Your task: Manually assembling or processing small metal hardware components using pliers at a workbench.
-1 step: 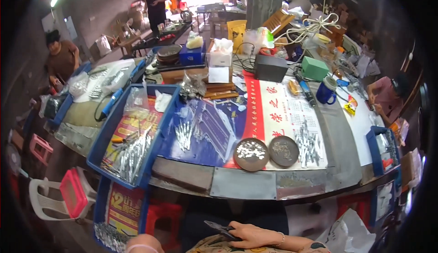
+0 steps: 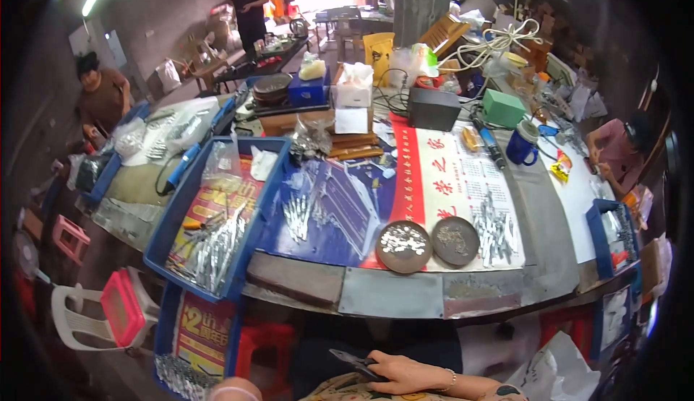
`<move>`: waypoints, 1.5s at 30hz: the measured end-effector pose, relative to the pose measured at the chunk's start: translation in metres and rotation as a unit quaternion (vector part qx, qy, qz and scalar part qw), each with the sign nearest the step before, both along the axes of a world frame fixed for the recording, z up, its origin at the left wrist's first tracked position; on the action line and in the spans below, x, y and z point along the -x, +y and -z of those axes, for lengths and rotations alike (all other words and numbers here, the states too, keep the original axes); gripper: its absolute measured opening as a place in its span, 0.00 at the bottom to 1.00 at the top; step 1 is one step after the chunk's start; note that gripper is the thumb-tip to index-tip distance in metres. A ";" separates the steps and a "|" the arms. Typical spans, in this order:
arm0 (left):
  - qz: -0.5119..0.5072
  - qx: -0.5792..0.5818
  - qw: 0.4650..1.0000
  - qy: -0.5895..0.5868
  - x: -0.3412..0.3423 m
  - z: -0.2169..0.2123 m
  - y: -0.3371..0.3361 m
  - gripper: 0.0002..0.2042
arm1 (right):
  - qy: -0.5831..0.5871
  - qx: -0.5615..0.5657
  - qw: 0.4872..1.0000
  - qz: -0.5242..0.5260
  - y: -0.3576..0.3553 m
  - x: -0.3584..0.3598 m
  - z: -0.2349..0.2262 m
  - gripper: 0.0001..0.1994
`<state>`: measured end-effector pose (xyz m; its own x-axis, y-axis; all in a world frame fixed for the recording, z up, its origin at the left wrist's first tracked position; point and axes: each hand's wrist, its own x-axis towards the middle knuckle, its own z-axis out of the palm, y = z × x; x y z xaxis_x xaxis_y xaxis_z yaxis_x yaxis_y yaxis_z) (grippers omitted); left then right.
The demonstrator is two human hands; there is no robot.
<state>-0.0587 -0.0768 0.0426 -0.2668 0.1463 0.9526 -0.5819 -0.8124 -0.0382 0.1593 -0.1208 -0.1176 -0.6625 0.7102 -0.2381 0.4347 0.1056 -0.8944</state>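
My right hand (image 2: pixel 408 373) rests low in front of me, over my patterned clothing, its fingers wrapped round a pair of dark-handled pliers (image 2: pixel 348 358). The jaws point left, with nothing visible between them. At the bottom edge, a rounded bit of skin with a pale band is probably my left hand (image 2: pixel 235 388); its fingers are out of sight. Beyond the hands, the table holds two round brown dishes: one (image 2: pixel 403 264) with small pale pieces, the other (image 2: pixel 455 257) with finer dark bits. Thin silvery strips (image 2: pixel 496 236) lie right of them, and another bunch (image 2: pixel 296 217) to the left.
A blue tray (image 2: pixel 155 255) of metal strips sits on the table's left part, above a lower blue tray (image 2: pixel 160 332). Farther back stand a dark box (image 2: pixel 433 109), a green box (image 2: pixel 504 108) and a blue mug (image 2: pixel 520 148). Co-workers are at left (image 2: pixel 105 101), right (image 2: pixel 614 152) and back.
The whole scene sits slightly farther right in the picture, as the view has shifted a little. My right hand keeps the same hold on the pliers.
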 end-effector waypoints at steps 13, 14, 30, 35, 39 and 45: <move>-0.213 0.501 0.438 0.715 0.063 0.302 -0.037 0.39 | 0.101 0.010 0.992 0.082 0.032 -0.009 0.006 0.11; -0.184 0.493 0.459 0.715 0.058 0.274 -0.023 0.36 | 0.115 0.005 0.991 0.069 0.032 -0.008 0.006 0.11; -0.458 0.314 0.503 0.662 -0.009 0.165 0.219 0.15 | 0.231 -0.034 0.961 0.145 0.019 -0.037 0.029 0.09; -0.525 0.310 0.378 0.697 -0.034 0.175 0.259 0.16 | 0.212 -0.029 0.964 0.156 0.018 -0.041 0.035 0.09; -0.548 0.220 0.444 0.674 -0.032 0.195 0.277 0.18 | 0.216 -0.023 0.965 0.146 0.018 -0.046 0.039 0.09; -0.550 0.183 0.425 0.695 -0.044 0.194 0.283 0.14 | 0.182 -0.069 0.973 0.126 0.012 -0.048 0.043 0.10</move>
